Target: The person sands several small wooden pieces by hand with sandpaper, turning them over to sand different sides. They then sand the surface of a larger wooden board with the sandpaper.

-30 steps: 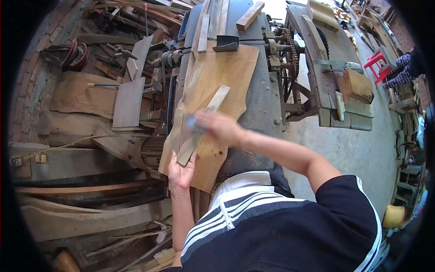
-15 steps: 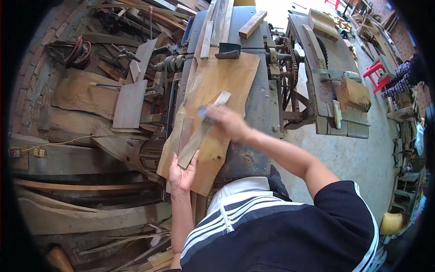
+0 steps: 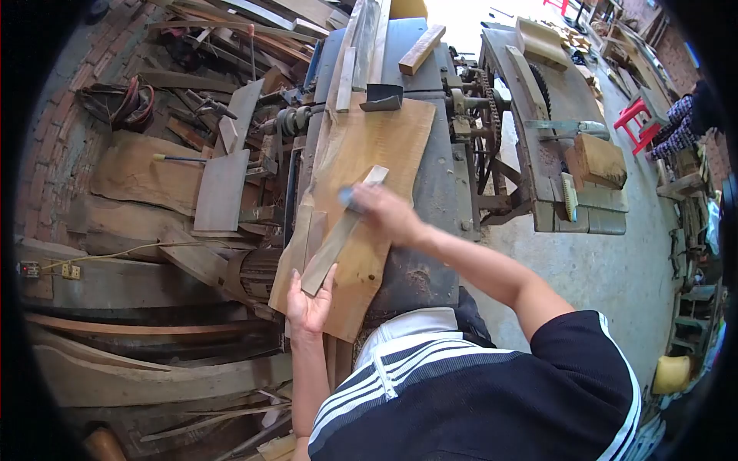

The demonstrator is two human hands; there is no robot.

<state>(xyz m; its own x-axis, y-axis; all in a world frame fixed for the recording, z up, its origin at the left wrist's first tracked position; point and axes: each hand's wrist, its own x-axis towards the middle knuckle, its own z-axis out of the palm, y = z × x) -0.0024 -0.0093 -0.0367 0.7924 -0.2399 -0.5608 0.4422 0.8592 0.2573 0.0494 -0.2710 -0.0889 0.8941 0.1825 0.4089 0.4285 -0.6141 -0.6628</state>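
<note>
A narrow wooden strip (image 3: 329,257) lies aslant over a wide plank (image 3: 400,154). My left hand (image 3: 309,304) grips the strip's near end, thumb on one side and fingers on the other. Farther up, my right hand (image 3: 388,211) is closed over the strip and smeared by motion. It presses a blue-grey piece of sandpaper (image 3: 347,195), as far as the blur lets me tell, against the wood. A shorter wooden piece (image 3: 315,233) rests beside the strip on the left. At the plank's far end sits a dark curled sheet (image 3: 382,97).
Under the plank is a metal machine table (image 3: 438,184), with a wood block (image 3: 422,50) at its back. To the right, a second bench (image 3: 542,192) carries a saw blade, a brush and a thick block. Boards and a motor (image 3: 257,273) crowd the left. Another person (image 3: 680,123) is at far right.
My right hand has shifted slightly toward the strip's far end, still pressed on it. The left hand keeps its hold. The whole view has moved a little.
</note>
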